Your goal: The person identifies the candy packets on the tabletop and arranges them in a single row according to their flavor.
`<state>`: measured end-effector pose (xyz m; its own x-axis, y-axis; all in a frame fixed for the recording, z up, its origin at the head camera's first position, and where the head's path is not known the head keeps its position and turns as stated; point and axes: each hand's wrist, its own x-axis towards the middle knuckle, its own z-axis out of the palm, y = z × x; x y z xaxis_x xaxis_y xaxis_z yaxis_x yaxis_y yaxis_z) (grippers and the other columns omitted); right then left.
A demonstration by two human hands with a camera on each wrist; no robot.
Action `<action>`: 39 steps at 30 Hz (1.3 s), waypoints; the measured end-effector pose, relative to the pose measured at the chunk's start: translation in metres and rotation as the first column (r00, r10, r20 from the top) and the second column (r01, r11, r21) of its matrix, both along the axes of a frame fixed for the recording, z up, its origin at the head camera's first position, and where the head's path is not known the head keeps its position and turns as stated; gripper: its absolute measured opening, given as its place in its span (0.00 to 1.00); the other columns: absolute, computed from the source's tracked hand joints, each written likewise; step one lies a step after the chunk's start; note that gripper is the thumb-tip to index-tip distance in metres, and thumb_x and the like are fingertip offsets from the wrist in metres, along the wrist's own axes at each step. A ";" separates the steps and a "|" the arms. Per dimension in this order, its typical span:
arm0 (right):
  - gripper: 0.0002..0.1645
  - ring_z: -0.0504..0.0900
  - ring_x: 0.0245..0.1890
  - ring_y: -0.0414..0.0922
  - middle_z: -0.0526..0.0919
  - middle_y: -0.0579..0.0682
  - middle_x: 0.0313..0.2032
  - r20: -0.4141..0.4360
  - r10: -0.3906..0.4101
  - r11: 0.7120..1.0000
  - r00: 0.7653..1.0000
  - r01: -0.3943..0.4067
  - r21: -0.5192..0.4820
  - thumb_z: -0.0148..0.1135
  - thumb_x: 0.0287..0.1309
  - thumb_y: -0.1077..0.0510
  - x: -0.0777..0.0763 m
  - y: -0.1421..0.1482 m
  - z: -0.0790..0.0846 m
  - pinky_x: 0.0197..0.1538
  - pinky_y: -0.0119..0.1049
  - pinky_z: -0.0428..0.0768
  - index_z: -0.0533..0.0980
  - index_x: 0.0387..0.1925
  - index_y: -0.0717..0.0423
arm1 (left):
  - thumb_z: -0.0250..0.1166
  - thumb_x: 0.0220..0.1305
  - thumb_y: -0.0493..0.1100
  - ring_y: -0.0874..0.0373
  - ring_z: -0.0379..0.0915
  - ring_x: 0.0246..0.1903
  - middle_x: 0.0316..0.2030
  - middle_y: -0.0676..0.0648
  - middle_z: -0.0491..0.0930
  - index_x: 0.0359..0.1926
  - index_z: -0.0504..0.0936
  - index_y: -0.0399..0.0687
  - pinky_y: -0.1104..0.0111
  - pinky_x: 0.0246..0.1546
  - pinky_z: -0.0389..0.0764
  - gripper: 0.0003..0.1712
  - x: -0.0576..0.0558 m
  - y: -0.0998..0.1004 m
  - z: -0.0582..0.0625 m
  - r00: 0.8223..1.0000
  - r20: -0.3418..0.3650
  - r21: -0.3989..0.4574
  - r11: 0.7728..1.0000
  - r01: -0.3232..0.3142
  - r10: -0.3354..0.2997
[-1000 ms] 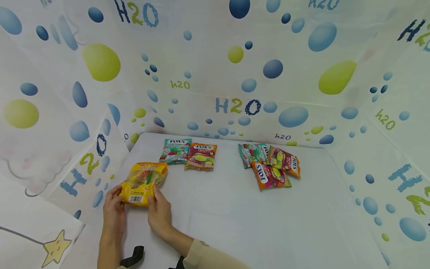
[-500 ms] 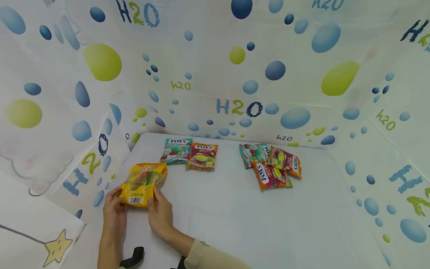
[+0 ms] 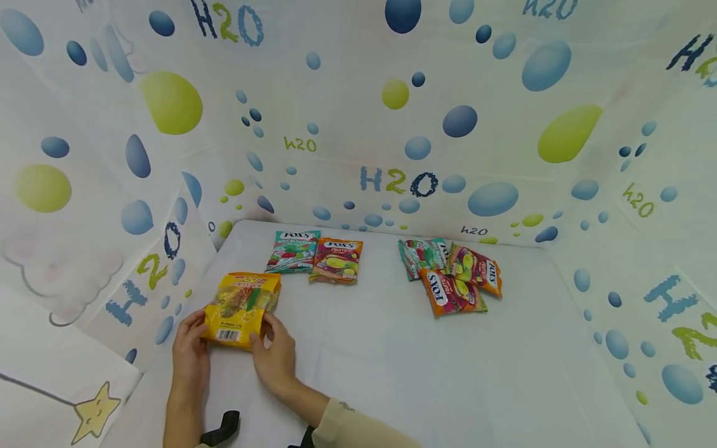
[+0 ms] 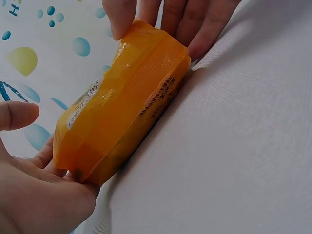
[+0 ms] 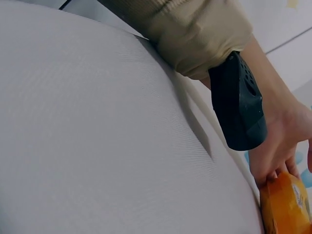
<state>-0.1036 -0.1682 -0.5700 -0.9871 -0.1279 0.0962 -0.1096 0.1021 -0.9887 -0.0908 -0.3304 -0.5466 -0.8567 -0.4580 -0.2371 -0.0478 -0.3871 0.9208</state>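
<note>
A yellow plastic food packet (image 3: 241,308) with a barcode at its near end is at the left of the white table, between two hands. At its left edge the left hand (image 3: 192,342) holds it; in the left wrist view the fingers go behind the packet (image 4: 119,105) and the thumb (image 4: 19,115) is raised clear of it. The right hand (image 3: 274,354) grips the near right corner, thumb in front. In the right wrist view the left hand (image 5: 278,141) meets the packet (image 5: 285,204) at the lower right. Parts of both hands' fingers are hidden behind the packet.
Beyond the yellow packet lie a green Fox's candy bag (image 3: 293,252) and an orange one (image 3: 336,261), side by side. Further right, another green bag (image 3: 421,256) and two orange bags (image 3: 475,269) overlap in a pile. A patterned sheet (image 3: 358,143) walls the back and sides.
The right hand has shifted slightly right and down along the packet's edge. The packet has turned a little, showing more of its printed front. The left hand stays nearly still.
</note>
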 end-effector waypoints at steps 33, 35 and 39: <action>0.18 0.82 0.59 0.45 0.83 0.46 0.55 0.071 -0.108 0.990 0.992 0.114 -0.083 0.67 0.69 0.58 -0.031 0.036 0.005 0.66 0.38 0.79 0.80 0.58 0.57 | 0.51 0.76 0.30 0.56 0.70 0.70 0.63 0.45 0.82 0.63 0.78 0.37 0.75 0.71 0.66 0.19 -0.003 0.025 0.021 0.932 -0.326 -0.513 0.799 -0.315 0.158; 0.17 0.82 0.59 0.46 0.84 0.48 0.56 0.039 -0.118 0.989 0.992 0.121 -0.087 0.65 0.70 0.59 -0.036 0.041 0.003 0.65 0.39 0.79 0.80 0.57 0.58 | 0.51 0.75 0.29 0.55 0.71 0.69 0.62 0.43 0.81 0.63 0.78 0.36 0.74 0.71 0.67 0.20 -0.005 0.031 0.024 0.931 -0.347 -0.544 0.783 -0.301 0.116; 0.14 0.82 0.59 0.48 0.84 0.51 0.56 -0.014 -0.140 0.986 0.990 0.138 -0.094 0.64 0.71 0.60 -0.044 0.048 0.003 0.65 0.41 0.80 0.81 0.55 0.58 | 0.53 0.75 0.28 0.58 0.71 0.68 0.64 0.43 0.80 0.66 0.78 0.41 0.76 0.68 0.70 0.22 -0.008 0.047 0.031 0.944 -0.329 -0.611 0.757 -0.234 0.026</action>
<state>-0.1475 -0.1199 -0.5670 -0.9923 0.0211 0.1218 -0.1213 0.0262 -0.9923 -0.0985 -0.2836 -0.5161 -0.7567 -0.5238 0.3912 0.2603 0.3075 0.9152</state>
